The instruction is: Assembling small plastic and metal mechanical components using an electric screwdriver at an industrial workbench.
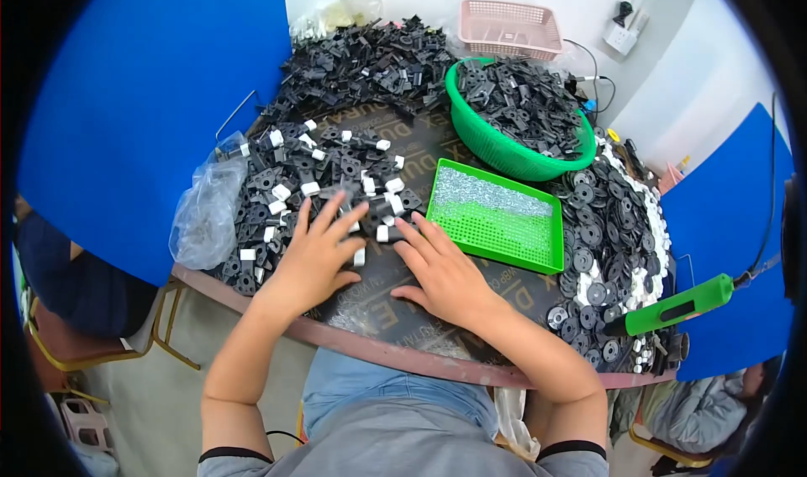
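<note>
My left hand (pixel 309 265) is open, fingers spread over the near right edge of a heap of black plastic parts with white blocks on them (pixel 280 193). Its fingertips are slightly blurred, and whether they touch the parts I cannot tell. My right hand (pixel 445 277) is open too, palm down with nothing in it. Its fingertips reach beside a white-ended black part (pixel 389 233) at the heap's edge. Just beyond that hand stands a bright green perforated tray (pixel 557 240), with small silvery screws (pixel 492 189) spread across its far half.
Loose black parts (pixel 370 61) are heaped at the back, beside a full green basket (pixel 504 159). Black discs (pixel 584 216) and white pieces lie right, near a green electric screwdriver (pixel 681 306). A clear bag (pixel 210 216) sits left; blue partitions (pixel 151 99) flank the table. A pink basket (pixel 510 30) stands behind.
</note>
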`<action>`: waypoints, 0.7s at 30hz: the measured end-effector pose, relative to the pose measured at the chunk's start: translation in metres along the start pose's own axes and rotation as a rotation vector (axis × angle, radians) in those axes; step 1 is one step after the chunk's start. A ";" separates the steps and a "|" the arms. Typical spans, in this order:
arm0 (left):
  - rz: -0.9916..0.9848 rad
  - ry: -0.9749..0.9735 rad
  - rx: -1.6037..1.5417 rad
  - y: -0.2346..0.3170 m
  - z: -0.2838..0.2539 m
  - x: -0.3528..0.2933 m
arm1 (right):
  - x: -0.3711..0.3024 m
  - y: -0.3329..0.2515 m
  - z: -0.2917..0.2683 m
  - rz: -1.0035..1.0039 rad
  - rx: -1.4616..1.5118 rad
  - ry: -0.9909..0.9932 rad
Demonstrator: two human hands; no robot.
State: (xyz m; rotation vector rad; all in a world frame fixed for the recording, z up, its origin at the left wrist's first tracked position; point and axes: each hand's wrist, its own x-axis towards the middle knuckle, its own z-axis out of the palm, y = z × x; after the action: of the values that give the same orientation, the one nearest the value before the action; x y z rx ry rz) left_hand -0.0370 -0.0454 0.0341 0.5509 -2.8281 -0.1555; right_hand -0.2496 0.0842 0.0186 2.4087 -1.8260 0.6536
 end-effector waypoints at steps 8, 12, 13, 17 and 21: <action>-0.054 0.081 -0.264 0.010 0.000 -0.022 | -0.020 -0.015 -0.036 -0.274 0.073 0.038; -0.040 0.153 -0.268 0.019 0.008 -0.019 | -0.021 -0.035 -0.065 -0.325 0.143 0.150; -0.027 0.148 -0.270 0.022 0.012 -0.015 | -0.023 -0.035 -0.064 -0.317 0.144 0.150; 0.009 0.129 -0.238 0.030 0.023 -0.007 | -0.027 -0.033 -0.066 -0.358 0.158 0.158; 0.017 0.100 -0.283 0.041 0.030 -0.008 | -0.034 -0.033 -0.066 -0.357 0.160 0.168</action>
State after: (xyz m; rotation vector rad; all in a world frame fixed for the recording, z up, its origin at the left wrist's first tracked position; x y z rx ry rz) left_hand -0.0525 -0.0023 0.0097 0.4577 -2.6494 -0.5002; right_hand -0.2460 0.1441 0.0738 2.5906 -1.2804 0.9574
